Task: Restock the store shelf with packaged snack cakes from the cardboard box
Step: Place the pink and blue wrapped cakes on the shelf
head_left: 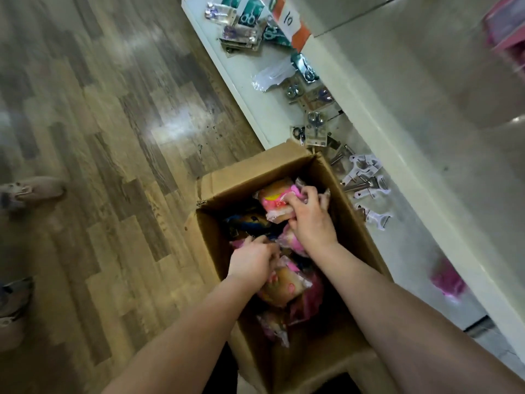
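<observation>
Your 2 hands are both down inside the open cardboard box (227, 177). It stands on the wood-pattern floor (99, 137) with its far corner up against the front edge of the low white shelf (244, 78).

Your right hand (309, 217) is at the far end of the box. Its fingers are curled over the edge of a pink-and-yellow snack cake pack (277, 199) and clutch it. That pack lies tilted on top of the pile, near the box's far wall.

Your left hand (251, 258) is in the middle of the box, knuckles up. Its fingers bend down into the heap just beside a dark blue pack (250, 223). The fingertips are buried and the frame is blurred, so I cannot tell whether this hand grasps anything.

More snack cake packs (284, 285), clear-wrapped with pink print, fill the box under and between your wrists. They lie loose at all angles.

On the shelf, carded scissors (247, 17) are scattered from the far end down toward the box. White-handled peelers (366, 177) lie just beside the box's right wall. A pink packet (447, 277) sits further along the shelf, nearer to you.

An orange-and-white label (288, 17) marked 10 hangs on the edge of the shelf above.

At the left edge of the view, a tan shoe (34, 190) and a darker shoe (14, 297) stand on the floor, well apart from the box.
</observation>
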`<state>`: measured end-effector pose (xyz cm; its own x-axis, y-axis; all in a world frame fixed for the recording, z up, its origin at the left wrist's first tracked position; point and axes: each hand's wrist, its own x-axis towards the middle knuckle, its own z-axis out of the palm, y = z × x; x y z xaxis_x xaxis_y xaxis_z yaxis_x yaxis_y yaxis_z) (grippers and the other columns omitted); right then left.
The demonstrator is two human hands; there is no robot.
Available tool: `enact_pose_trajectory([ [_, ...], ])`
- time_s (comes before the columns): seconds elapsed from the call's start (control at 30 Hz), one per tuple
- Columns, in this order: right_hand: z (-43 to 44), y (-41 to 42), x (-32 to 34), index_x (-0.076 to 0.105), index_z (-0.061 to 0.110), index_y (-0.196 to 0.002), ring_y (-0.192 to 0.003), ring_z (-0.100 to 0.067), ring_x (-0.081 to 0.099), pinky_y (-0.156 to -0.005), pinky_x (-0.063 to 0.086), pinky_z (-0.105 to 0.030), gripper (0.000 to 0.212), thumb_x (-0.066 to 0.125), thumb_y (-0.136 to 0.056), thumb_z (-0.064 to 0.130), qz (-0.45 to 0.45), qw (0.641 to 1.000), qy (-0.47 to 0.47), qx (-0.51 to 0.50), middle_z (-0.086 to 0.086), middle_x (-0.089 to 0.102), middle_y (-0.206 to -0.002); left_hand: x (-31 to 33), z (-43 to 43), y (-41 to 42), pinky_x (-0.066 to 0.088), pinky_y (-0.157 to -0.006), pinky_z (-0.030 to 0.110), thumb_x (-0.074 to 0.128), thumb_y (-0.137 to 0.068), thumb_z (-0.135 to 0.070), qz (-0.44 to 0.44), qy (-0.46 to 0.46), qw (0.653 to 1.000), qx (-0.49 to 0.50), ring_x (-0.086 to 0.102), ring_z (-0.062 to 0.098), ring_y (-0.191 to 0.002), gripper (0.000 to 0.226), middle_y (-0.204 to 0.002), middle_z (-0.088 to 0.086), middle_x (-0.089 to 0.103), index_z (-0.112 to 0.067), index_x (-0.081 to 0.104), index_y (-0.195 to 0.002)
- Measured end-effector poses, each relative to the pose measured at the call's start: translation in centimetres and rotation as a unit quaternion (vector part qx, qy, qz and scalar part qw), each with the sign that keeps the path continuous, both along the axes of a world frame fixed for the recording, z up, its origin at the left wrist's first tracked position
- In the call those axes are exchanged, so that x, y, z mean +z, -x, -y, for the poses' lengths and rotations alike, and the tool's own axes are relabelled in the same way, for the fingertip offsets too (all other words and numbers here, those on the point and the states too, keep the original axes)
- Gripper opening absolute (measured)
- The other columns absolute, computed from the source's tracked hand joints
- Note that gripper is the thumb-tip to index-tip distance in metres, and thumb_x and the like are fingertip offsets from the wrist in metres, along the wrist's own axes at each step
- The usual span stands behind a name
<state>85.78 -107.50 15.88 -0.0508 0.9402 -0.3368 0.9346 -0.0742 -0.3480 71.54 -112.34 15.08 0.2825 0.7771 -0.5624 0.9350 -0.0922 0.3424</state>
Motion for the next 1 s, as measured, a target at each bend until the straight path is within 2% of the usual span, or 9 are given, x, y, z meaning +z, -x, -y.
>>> enact_pose_trajectory([
  [0.07, -0.4, 0.2, 3.1, 0.049, 0.026, -0.132, -0.123, -0.034, 0.028, -0.096, 0.044, -0.039, 0.047, 0.06, -0.088, 0.015, -0.003, 1.0, -0.009, -0.002, -0.008, 0.03, -0.139, 2.6, -0.6, 0.2, 0.043, -0.078, 0.032, 0.049, -0.093, -0.02, 0.043, -0.004, 0.999, 0.007, 0.044, 0.023, -0.109, 0.015, -0.107, 0.0, 0.053, -0.021, 0.061, -0.101],
  [0.2, -0.5, -0.4, 9.0, 0.046, 0.027, -0.136, -0.128, -0.032, 0.027, -0.094, 0.047, -0.039, 0.051, 0.061, -0.089, 0.015, 0.007, 1.0, -0.025, 0.002, -0.008, 0.026, -0.146, 7.0, -1.2, 1.1, 0.043, -0.093, 0.038, 0.057, -0.086, -0.019, 0.109, 0.003, 0.994, -0.007, 0.049, 0.024, -0.112, 0.017, -0.111, 0.002, 0.057, -0.017, 0.063, -0.102],
  [0.3, -0.6, -1.0, 13.6, 0.043, 0.027, -0.139, -0.133, -0.032, 0.024, -0.096, 0.046, -0.041, 0.054, 0.062, -0.089, 0.016, 0.014, 0.998, -0.054, 0.003, -0.007, 0.022, -0.151, 11.2, -1.6, 1.3, 0.046, -0.087, 0.033, 0.058, -0.08, -0.01, 0.163, -0.01, 0.987, 0.001, 0.058, 0.025, -0.103, 0.014, -0.101, 0.004, 0.06, -0.009, 0.064, -0.093],
  [0.43, -1.4, -1.7, 20.4, 0.048, 0.027, -0.137, -0.131, -0.035, 0.026, -0.1, 0.044, -0.046, 0.054, 0.064, -0.087, 0.016, 0.008, 0.994, -0.112, -0.009, -0.008, 0.025, -0.15, 17.6, -2.3, 1.8, 0.039, -0.073, 0.02, 0.056, -0.087, -0.011, 0.149, -0.03, 0.988, -0.004, 0.054, 0.016, -0.087, 0.013, -0.093, -0.001, 0.053, -0.012, 0.063, -0.099],
  [0.5, -2.2, -2.1, 24.5, 0.051, 0.025, -0.134, -0.127, -0.036, 0.029, -0.099, 0.044, -0.047, 0.051, 0.064, -0.085, 0.016, 0.004, 0.99, -0.143, -0.012, -0.011, 0.031, -0.145, 21.1, -3.2, 2.1, 0.038, -0.07, 0.021, 0.057, -0.087, -0.011, 0.149, -0.048, 0.988, -0.007, 0.054, 0.016, -0.082, 0.009, -0.09, 0.0, 0.056, -0.012, 0.063, -0.094],
  [0.63, -3.7, -3.2, 32.3, 0.058, 0.02, -0.128, -0.125, -0.041, 0.034, -0.105, 0.035, -0.055, 0.053, 0.072, -0.078, 0.013, -0.002, 0.976, -0.215, -0.029, -0.016, 0.038, -0.14, 28.0, -6.4, 2.4, 0.045, -0.075, 0.027, 0.062, -0.084, -0.01, 0.155, -0.116, 0.981, -0.008, 0.06, 0.022, -0.086, 0.006, -0.09, 0.006, 0.066, -0.008, 0.065, -0.088],
  [0.77, -4.9, -4.7, 39.0, 0.056, 0.02, -0.131, -0.124, -0.04, 0.034, -0.103, 0.036, -0.043, 0.049, 0.066, -0.083, 0.013, 0.015, 0.962, -0.267, -0.047, -0.015, 0.037, -0.142, 34.9, -9.9, 1.6, 0.039, -0.067, 0.023, 0.064, -0.083, -0.009, 0.161, -0.196, 0.967, -0.019, 0.061, 0.022, -0.08, 0.006, -0.085, 0.008, 0.068, -0.007, 0.067, -0.087],
  [0.9, -4.9, -6.9, 44.5, 0.059, 0.019, -0.126, -0.116, -0.042, 0.039, -0.096, 0.042, -0.045, 0.047, 0.067, -0.08, 0.013, 0.018, 0.944, -0.323, -0.065, -0.018, 0.041, -0.132, 41.6, -12.4, -0.1, 0.04, -0.066, 0.028, 0.064, -0.081, -0.006, 0.185, -0.263, 0.946, -0.051, 0.059, 0.025, -0.078, 0.004, -0.081, 0.011, 0.067, -0.004, 0.067, -0.083],
  [1.0, -4.1, -9.1, 47.2, 0.059, 0.019, -0.127, -0.118, -0.041, 0.037, -0.094, 0.042, -0.044, 0.046, 0.068, -0.082, 0.013, 0.041, 0.935, -0.342, -0.086, -0.018, 0.041, -0.134, 45.4, -13.8, -1.7, 0.034, -0.063, 0.027, 0.063, -0.082, -0.007, 0.184, -0.299, 0.934, -0.069, 0.055, 0.024, -0.077, 0.006, -0.083, 0.011, 0.065, -0.002, 0.067, -0.085],
])
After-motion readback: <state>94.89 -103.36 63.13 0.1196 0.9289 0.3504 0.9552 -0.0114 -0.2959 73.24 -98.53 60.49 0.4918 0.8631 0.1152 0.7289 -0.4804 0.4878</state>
